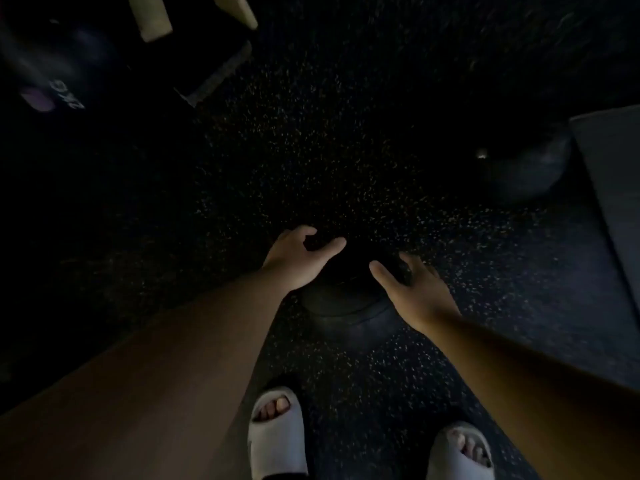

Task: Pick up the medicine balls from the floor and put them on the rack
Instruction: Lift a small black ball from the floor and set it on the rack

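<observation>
A black medicine ball (349, 289) sits low on the speckled floor just ahead of my feet, hard to make out in the dim light. My left hand (298, 259) curves over its upper left side with fingers apart. My right hand (414, 291) is spread against its right side. Whether either palm presses on the ball I cannot tell. A second dark ball (526, 168) lies on the floor at the right. A third ball (52, 67), marked 2KG, is at the top left beside the rack's pale legs (156, 19).
Dark rubber floor (311, 150) with light flecks stretches ahead. A grey mat or pad edge (613, 188) runs along the right side. A flat dark base plate (214, 77) lies below the rack legs. My feet in white slides (277, 431) stand at the bottom.
</observation>
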Demonstrator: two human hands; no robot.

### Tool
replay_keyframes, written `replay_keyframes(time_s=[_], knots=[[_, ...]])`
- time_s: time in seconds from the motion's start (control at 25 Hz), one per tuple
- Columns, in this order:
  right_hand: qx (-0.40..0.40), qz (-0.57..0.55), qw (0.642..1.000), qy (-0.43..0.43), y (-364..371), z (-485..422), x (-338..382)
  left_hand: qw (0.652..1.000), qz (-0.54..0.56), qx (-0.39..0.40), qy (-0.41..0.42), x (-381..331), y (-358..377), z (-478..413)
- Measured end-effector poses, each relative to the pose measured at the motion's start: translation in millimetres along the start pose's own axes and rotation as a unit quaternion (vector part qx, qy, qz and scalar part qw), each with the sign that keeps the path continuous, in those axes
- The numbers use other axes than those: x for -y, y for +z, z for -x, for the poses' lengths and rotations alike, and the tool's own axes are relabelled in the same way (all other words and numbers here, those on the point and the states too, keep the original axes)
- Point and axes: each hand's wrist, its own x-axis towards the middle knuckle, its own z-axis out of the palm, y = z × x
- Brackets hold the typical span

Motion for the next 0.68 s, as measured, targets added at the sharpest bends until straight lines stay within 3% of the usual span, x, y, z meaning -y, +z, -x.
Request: replay_keyframes(time_s=[0.2, 0.36, 0.68], knots=[[-0.022, -0.113, 0.991, 0.06, 40, -59, -17, 0.988, 0.11, 0.05, -0.094, 29, 40, -46], [-0.003, -0.252, 0.952, 0.174, 57, -63, -25, 0.949, 0.219, 0.119, -0.194, 40, 56, -49], [-0.036, -0.291, 0.953, 0.08, 20, -10, 24, 0.947, 0.294, 0.048, -0.125, 4, 4, 3]])
